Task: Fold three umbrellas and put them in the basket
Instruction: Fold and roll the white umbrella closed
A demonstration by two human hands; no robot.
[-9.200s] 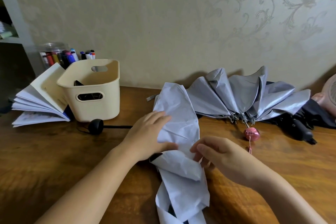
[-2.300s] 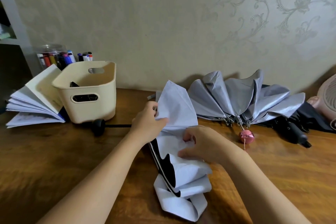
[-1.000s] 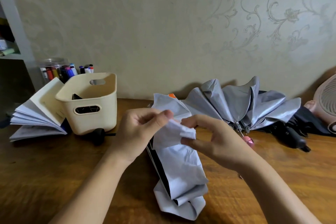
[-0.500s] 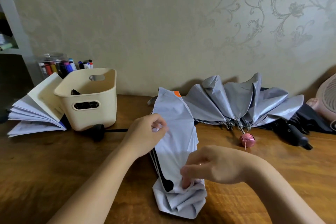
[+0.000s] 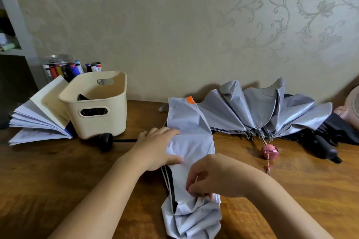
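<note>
Near the front edge of the wooden worktop (image 5: 58,190) lies the pale umbrella (image 5: 192,147), collapsed. Its long axis runs almost straight from the front edge toward the wall. The crumpled, bunched end is the near one. The flatter end, which carries a small orange tag (image 5: 190,100), points at the wall. The right hand (image 5: 213,178) has its fingers curled and pinches the cloth just above the bunched end. The left hand (image 5: 157,147) lies on the left edge of the cloth at about the middle of its length, fingers nearly straight, pressing it flat — it grips nothing.

Left of that hand a black knob (image 5: 104,140) on a thin rod rests on the wood, just in front of the cream basket (image 5: 116,114), which holds something dark. At the left edge an open book (image 5: 38,120) fans its pages, and behind both stands a jar of markers (image 5: 58,68). On the right, along the back edge, a grey umbrella (image 5: 262,110) is half spread with its pink handle (image 5: 270,151) toward the front. A black umbrella (image 5: 320,141) lies to the right of it. The wall (image 5: 174,25) is beige with a pale scroll pattern.
</note>
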